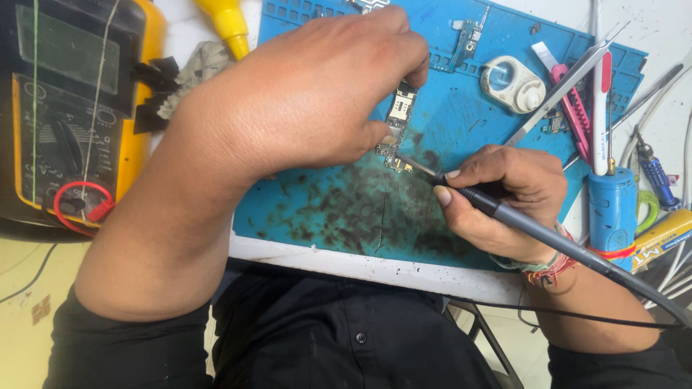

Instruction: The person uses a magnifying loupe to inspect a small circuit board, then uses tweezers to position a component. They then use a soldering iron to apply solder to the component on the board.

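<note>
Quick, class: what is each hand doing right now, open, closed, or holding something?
Left hand: closed on a small circuit board, held over the blue mat.
Right hand: closed on a soldering iron, tip at the board.

My left hand (317,94) pinches a small circuit board (396,126) on the blue mat (339,202). My right hand (504,198) presses a soldering iron (504,212) tip against it.

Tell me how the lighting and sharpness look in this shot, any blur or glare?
Head view: bright, even light with soft shadows under the hands; the white desk edge top right is nearly washed out. The left hand looms large from wide-angle closeness. The small circuit board and soldering iron in the right hand look fairly sharp; no strong glare.
</note>
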